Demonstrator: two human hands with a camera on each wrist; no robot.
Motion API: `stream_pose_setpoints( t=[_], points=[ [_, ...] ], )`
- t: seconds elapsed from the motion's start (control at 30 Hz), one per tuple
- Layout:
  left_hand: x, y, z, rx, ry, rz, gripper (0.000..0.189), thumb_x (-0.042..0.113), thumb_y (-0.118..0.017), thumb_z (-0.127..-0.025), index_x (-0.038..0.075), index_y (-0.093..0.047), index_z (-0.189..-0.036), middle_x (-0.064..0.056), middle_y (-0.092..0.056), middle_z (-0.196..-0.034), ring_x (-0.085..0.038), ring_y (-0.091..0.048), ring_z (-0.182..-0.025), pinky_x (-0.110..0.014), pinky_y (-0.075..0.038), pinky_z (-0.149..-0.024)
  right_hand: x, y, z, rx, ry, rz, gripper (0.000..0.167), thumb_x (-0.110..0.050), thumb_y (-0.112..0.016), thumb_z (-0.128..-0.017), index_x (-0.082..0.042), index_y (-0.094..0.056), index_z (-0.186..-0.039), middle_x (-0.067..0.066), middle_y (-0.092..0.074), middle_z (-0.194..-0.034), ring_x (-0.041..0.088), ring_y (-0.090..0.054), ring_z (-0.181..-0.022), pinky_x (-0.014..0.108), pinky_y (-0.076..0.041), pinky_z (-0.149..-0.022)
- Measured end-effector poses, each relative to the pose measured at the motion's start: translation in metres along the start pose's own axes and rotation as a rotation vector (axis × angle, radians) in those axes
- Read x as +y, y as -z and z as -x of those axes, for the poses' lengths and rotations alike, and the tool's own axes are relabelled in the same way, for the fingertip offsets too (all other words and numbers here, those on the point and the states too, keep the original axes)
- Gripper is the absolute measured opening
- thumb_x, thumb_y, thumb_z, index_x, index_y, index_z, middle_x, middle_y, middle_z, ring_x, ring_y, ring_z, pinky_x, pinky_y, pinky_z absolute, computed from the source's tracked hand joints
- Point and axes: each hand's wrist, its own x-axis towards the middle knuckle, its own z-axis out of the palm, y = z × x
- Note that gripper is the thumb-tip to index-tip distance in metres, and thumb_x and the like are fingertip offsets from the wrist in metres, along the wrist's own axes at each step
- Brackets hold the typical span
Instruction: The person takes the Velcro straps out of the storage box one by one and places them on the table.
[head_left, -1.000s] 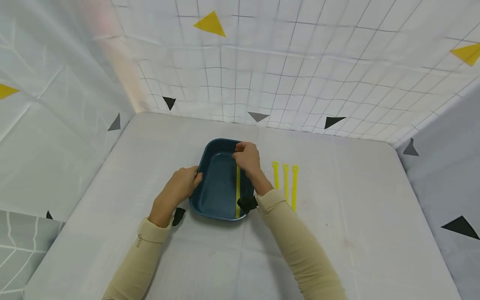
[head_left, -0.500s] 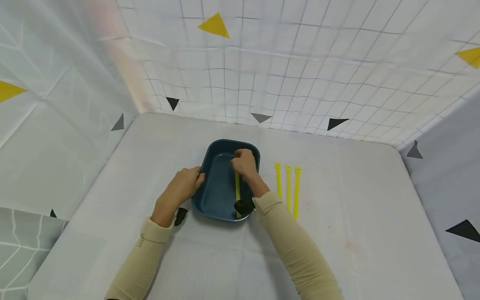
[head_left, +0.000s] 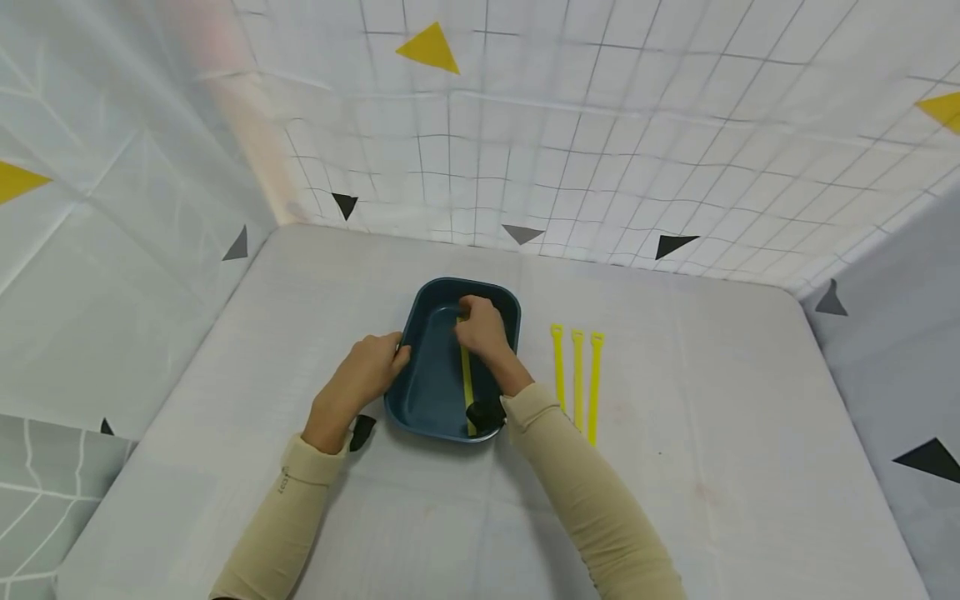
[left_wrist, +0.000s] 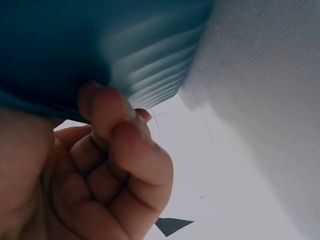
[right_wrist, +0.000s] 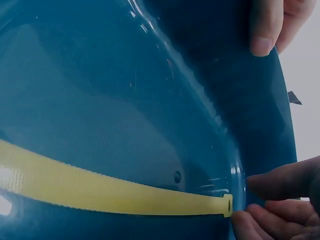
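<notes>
A deep blue rectangular tray (head_left: 433, 383) stands on the white table. My left hand (head_left: 362, 368) grips its left rim, with the thumb inside and the fingers curled against the outer wall in the left wrist view. On the tray floor lies a flat yellow cable tie (right_wrist: 125, 194) with ribbed edges and a slotted head. My right hand (head_left: 483, 329) is inside the tray at the tie's far end. In the right wrist view its thumb and fingers stand a little apart just beyond the slotted head, by the tray wall; whether they touch the tie is unclear.
To the right of the tray lie three more yellow cable ties (head_left: 577, 367), side by side, their lower ends partly hidden by my right sleeve (head_left: 592, 500). A white gridded sheet (head_left: 555, 150) with coloured triangles rises behind the table.
My right hand has moved left and slightly nearer inside the tray, and the cable tie has shifted left with it. The left hand keeps its grip on the rim.
</notes>
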Motion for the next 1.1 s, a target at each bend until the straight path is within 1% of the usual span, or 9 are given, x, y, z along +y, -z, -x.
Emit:
stream_pose_setpoints(
  t=[0.17, 0.4, 0.6, 0.7, 0.8, 0.87, 0.97, 1.03, 1.1],
  points=[
    [0.001, 0.001, 0.0, -0.003, 0.001, -0.003, 0.02, 0.015, -0.051, -0.103, 0.002, -0.056, -0.089, -0.005, -0.052, -0.066, -0.02, -0.05, -0.058, -0.033, -0.042, -0.056, 0.005, -0.001, -0.003, -0.043, 0.022, 0.094, 0.05, 0.006, -0.049, -0.086, 0.009, -0.051, -0.136, 0.024, -0.057, -0.131, 0.031, -0.057, -0.106, 0.042, -0.046, -0.094],
    [0.001, 0.001, 0.001, -0.005, 0.008, 0.003, 0.019, 0.015, -0.051, -0.103, 0.001, -0.057, -0.091, -0.006, -0.053, -0.067, -0.02, -0.051, -0.058, -0.034, -0.043, -0.056, 0.013, -0.009, -0.01, -0.039, 0.116, 0.177, 0.034, 0.01, -0.051, -0.081, 0.01, -0.062, -0.112, 0.02, -0.056, -0.091, 0.026, -0.046, -0.078, 0.036, -0.041, -0.069],
    [0.001, 0.001, 0.0, -0.004, 0.008, 0.008, 0.02, 0.015, -0.052, -0.103, 0.002, -0.057, -0.09, -0.006, -0.053, -0.067, -0.02, -0.051, -0.058, -0.034, -0.043, -0.056, 0.013, -0.013, -0.011, -0.065, 0.064, 0.216, 0.032, 0.006, -0.056, -0.086, 0.009, -0.064, -0.117, 0.021, -0.06, -0.104, 0.031, -0.052, -0.095, 0.039, -0.047, -0.079],
    [0.001, 0.001, 0.0, -0.002, 0.006, 0.005, 0.02, 0.015, -0.052, -0.103, 0.002, -0.057, -0.089, -0.006, -0.052, -0.067, -0.02, -0.051, -0.058, -0.034, -0.043, -0.056, 0.013, -0.013, -0.011, -0.065, 0.066, 0.201, 0.03, 0.007, -0.057, -0.085, 0.008, -0.066, -0.114, 0.019, -0.063, -0.104, 0.027, -0.054, -0.09, 0.035, -0.048, -0.074],
    [0.001, 0.001, 0.0, 0.0, 0.008, 0.0, 0.02, 0.015, -0.052, -0.103, 0.003, -0.056, -0.088, -0.005, -0.052, -0.067, -0.02, -0.051, -0.058, -0.034, -0.043, -0.056, 0.013, -0.013, -0.011, -0.077, 0.078, 0.164, 0.014, 0.012, -0.054, -0.083, 0.001, -0.063, -0.082, 0.008, -0.052, -0.076, 0.019, -0.041, -0.066, 0.028, -0.038, -0.058],
    [0.002, 0.001, 0.0, -0.001, 0.009, -0.001, 0.02, 0.015, -0.052, -0.103, 0.003, -0.056, -0.088, -0.005, -0.052, -0.067, -0.02, -0.051, -0.058, -0.034, -0.043, -0.056, 0.013, -0.013, -0.012, -0.086, 0.076, 0.139, 0.024, 0.014, -0.052, -0.08, -0.005, -0.045, -0.069, 0.003, -0.035, -0.068, 0.016, -0.028, -0.061, 0.028, -0.029, -0.055],
    [0.002, 0.002, 0.0, -0.005, 0.013, 0.001, 0.021, 0.016, -0.052, -0.103, 0.003, -0.056, -0.087, -0.006, -0.052, -0.067, -0.02, -0.051, -0.058, -0.034, -0.042, -0.056, 0.012, -0.013, -0.011, -0.081, 0.047, 0.125, 0.02, 0.013, -0.054, -0.081, -0.005, -0.049, -0.074, 0.002, -0.038, -0.071, 0.016, -0.031, -0.062, 0.028, -0.032, -0.057],
    [0.002, 0.002, 0.0, -0.007, 0.015, 0.002, 0.021, 0.016, -0.052, -0.103, 0.003, -0.056, -0.087, -0.006, -0.052, -0.067, -0.02, -0.051, -0.058, -0.034, -0.042, -0.056, 0.012, -0.012, -0.011, -0.075, 0.013, 0.117, 0.014, 0.011, -0.057, -0.083, 0.0, -0.06, -0.092, 0.007, -0.053, -0.082, 0.018, -0.043, -0.07, 0.029, -0.042, -0.063],
    [0.003, 0.002, -0.001, -0.008, 0.016, 0.002, 0.021, 0.016, -0.052, -0.103, 0.003, -0.056, -0.087, -0.005, -0.052, -0.067, -0.02, -0.051, -0.058, -0.034, -0.042, -0.057, 0.011, -0.012, -0.01, -0.067, -0.018, 0.104, 0.028, 0.009, -0.06, -0.085, 0.002, -0.06, -0.112, 0.012, -0.06, -0.102, 0.022, -0.052, -0.084, 0.033, -0.048, -0.075]
  ],
)
